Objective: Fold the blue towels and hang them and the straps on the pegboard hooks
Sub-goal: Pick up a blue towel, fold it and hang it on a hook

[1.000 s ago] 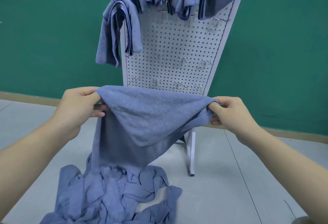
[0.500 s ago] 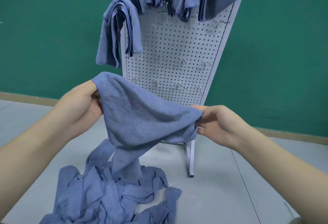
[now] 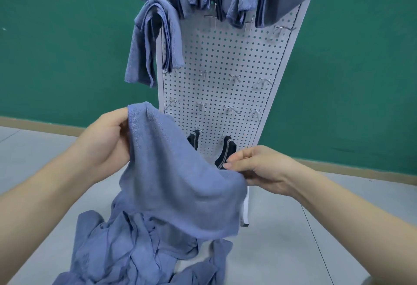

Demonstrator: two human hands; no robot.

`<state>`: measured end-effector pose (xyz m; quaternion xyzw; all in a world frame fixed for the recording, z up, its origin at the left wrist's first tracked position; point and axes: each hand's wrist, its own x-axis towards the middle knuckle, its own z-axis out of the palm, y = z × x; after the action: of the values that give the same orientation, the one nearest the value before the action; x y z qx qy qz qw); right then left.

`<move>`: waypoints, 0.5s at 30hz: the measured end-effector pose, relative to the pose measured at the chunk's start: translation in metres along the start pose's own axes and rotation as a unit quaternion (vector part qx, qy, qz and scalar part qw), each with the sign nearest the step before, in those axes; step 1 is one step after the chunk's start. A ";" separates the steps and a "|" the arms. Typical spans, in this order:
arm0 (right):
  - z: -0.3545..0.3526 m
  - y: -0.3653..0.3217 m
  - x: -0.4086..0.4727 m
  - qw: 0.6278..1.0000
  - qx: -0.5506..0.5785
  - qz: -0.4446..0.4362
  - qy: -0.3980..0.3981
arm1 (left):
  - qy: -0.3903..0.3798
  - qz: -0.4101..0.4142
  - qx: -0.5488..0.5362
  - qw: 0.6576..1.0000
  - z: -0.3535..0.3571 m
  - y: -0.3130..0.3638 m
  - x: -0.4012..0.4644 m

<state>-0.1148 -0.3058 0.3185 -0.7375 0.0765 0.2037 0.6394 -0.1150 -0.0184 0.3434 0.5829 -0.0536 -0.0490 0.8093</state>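
Blue terry-cloth towel (image 3: 178,185), soft, light and limp, is hanging in front of the white pegboard (image 3: 225,59), left hand (image 3: 103,147) gripping its upper corner, right hand (image 3: 259,167) pinching the lower edge; judged easiest handled by corners.

You face a plain green wall (image 3: 58,48) with a tan baseboard (image 3: 40,124), above a pale grey floor (image 3: 282,239).

Bare forearms, no sleeves, unadorned hands (image 3: 106,140)
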 end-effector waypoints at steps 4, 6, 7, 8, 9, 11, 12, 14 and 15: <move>0.006 -0.006 0.000 0.997 0.032 -0.072 0.021 | 0.006 -0.058 0.050 0.997 -0.004 -0.011 0.005; 0.008 -0.010 -0.002 0.992 0.021 -0.120 0.040 | 0.013 -0.099 0.076 0.992 0.003 -0.021 0.003; 0.010 -0.011 -0.002 0.989 0.010 -0.140 0.044 | 0.004 -0.117 0.098 0.988 0.009 -0.026 0.001; 0.012 -0.011 -0.002 0.987 0.002 -0.154 0.045 | -0.011 -0.132 0.135 0.982 0.016 -0.030 -0.002; 0.014 -0.011 -0.003 0.986 -0.004 -0.163 0.045 | -0.025 -0.145 0.184 0.972 0.021 -0.034 -0.004; 0.020 -0.010 -0.006 0.984 -0.022 -0.173 0.043 | -0.071 -0.143 0.296 0.942 0.026 -0.043 -0.005; 0.024 -0.010 -0.007 0.982 -0.033 -0.178 0.044 | -0.099 -0.129 0.347 0.924 0.028 -0.048 -0.006; 0.028 -0.010 -0.009 0.979 -0.043 -0.193 0.045 | -0.127 -0.095 0.401 0.903 0.034 -0.060 -0.007; 0.031 -0.010 -0.010 0.978 -0.043 -0.200 0.044 | -0.130 -0.076 0.400 0.904 0.039 -0.065 -0.009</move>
<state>-0.1261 -0.2755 0.3284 -0.7727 -0.0530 0.0421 0.6312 -0.1302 -0.0738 0.2939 0.8486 -0.1292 -0.1597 0.4875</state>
